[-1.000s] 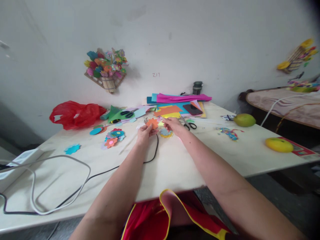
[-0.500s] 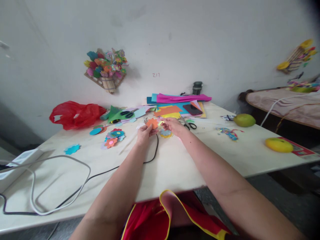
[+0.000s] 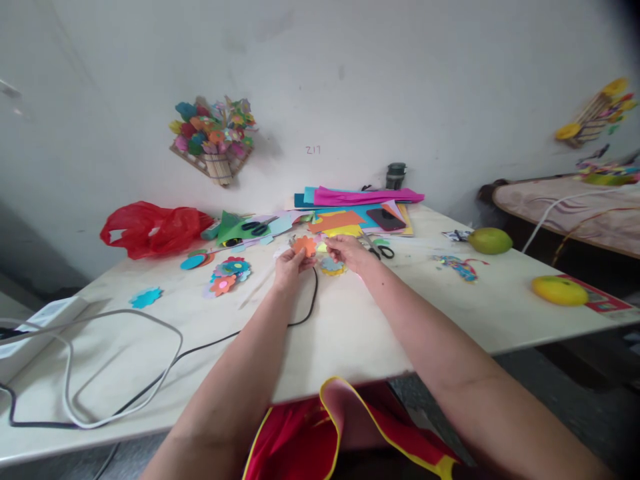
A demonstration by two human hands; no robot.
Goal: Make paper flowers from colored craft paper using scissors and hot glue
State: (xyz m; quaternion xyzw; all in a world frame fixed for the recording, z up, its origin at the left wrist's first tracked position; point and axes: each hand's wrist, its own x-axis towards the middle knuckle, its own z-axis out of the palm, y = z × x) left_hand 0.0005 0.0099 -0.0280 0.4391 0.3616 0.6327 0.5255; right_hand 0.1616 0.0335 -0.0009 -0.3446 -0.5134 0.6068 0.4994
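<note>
An orange paper flower (image 3: 304, 246) with a scalloped edge is pinched in my left hand (image 3: 291, 267), above the middle of the table. Just to its right, my right hand (image 3: 347, 252) has thumb and fingers pressed together. A small pale yellow piece (image 3: 321, 247) shows beside those fingertips, but I cannot tell whether they grip it. Below the hands lie pale blue and yellow paper flowers (image 3: 332, 266). Dark-handled scissors (image 3: 384, 253) rest right behind my right hand. To the left sits a cluster of layered paper flowers (image 3: 230, 275).
Coloured paper sheets (image 3: 340, 219) and a phone (image 3: 387, 219) lie at the back. A second pair of scissors (image 3: 256, 228) and a red plastic bag (image 3: 155, 229) are back left. Cables (image 3: 175, 360) cross the left side. Two mangoes (image 3: 490, 241) stand at the right.
My right hand has drawn slightly to the right, away from the orange flower. My left hand still holds the flower in nearly the same place.
</note>
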